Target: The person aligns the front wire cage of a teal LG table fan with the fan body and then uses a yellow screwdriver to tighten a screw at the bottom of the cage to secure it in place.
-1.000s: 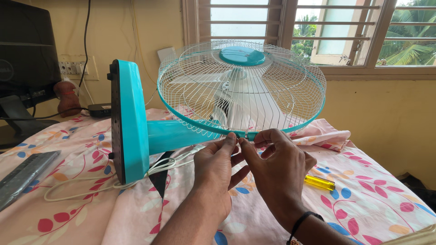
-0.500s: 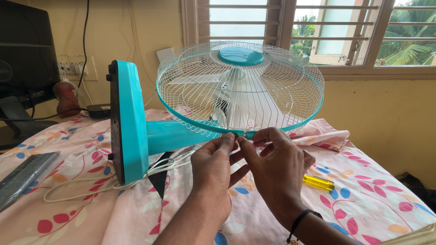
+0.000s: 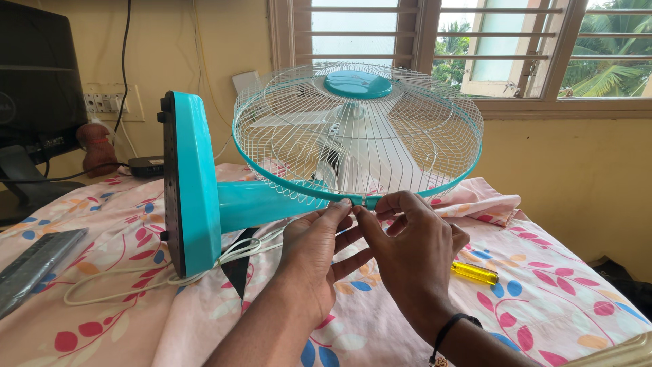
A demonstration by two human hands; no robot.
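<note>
With the teal fan (image 3: 272, 170) as the landmark, lying on its side on a flower-printed sheet (image 3: 122, 299), the far left holds a dark monitor (image 3: 34, 88) standing well behind the fan's base, and a flat dark keyboard (image 3: 30, 261) lies on the sheet near the left edge, well apart from the fan. A white cord (image 3: 136, 275) loops over the sheet from below the base toward the fan's stem. The round teal base (image 3: 187, 180) stands on edge, and the teal stem (image 3: 261, 200) runs from it to the right, to the wire guard (image 3: 356, 129), which faces upward with a teal cap (image 3: 358, 83) at its centre and pale blades showing through the wires. At the near edge of the guard's teal rim (image 3: 353, 198) the two hands meet. The left hand (image 3: 312, 248) is nearly closed, its fingertips pinching at the rim just left of a small clip there. The right hand (image 3: 414, 251) is curled, its thumb and forefinger pinching the rim at the same spot, touching the left hand's fingertips; a dark band sits on its wrist. To the right of the hands, beside the guard's lower right, a yellow-handled screwdriver (image 3: 475, 273) lies on the sheet. Behind the fan a barred window (image 3: 475, 47) shows palm leaves.
</note>
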